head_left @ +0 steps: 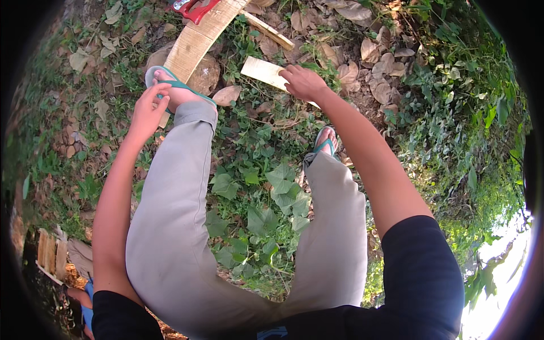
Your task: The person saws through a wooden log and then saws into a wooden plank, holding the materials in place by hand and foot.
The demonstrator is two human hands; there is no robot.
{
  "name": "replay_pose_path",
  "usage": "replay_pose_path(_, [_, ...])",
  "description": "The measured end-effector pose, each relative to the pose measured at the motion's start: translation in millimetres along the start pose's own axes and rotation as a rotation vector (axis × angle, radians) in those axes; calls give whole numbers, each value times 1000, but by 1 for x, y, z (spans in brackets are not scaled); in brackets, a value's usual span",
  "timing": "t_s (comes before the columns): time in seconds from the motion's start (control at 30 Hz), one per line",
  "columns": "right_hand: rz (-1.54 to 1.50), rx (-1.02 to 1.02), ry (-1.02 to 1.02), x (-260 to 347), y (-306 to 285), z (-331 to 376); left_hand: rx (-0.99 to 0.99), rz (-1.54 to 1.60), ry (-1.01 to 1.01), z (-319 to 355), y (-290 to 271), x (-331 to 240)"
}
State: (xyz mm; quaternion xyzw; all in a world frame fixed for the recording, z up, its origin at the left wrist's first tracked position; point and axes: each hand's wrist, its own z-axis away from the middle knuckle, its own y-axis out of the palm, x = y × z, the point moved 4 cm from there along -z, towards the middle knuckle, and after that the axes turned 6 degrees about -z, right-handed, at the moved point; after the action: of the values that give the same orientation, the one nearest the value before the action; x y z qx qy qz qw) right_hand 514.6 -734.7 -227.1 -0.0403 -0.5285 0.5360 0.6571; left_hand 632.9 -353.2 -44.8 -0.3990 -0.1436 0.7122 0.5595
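Reaching down to the split wood among the leaves

My right hand (303, 82) rests on the small pale board (263, 72) lying on the ground, fingers curled over its near end, apparently gripping it. My left hand (148, 110) hangs loosely half-open just beside my left foot, holding nothing, its fingertips at the teal sandal strap (184, 86). That foot stands on the long plank (195, 42), likely to pin it against the stone (205, 73) beneath; a red tool (192, 8) lies at the plank's far end.

Left foot (170, 85) on plank (195, 42); short board (263, 72) right of it.
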Motion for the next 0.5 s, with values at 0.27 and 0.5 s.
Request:
replay_pose_path(0.27, [312, -107, -159, 30, 29, -99, -90, 14, 63, -43, -31, 48])
replay_pose_path(0.5, [149, -335, -114, 11, 12, -92, -254, 34, 40, -60, -18, 77])
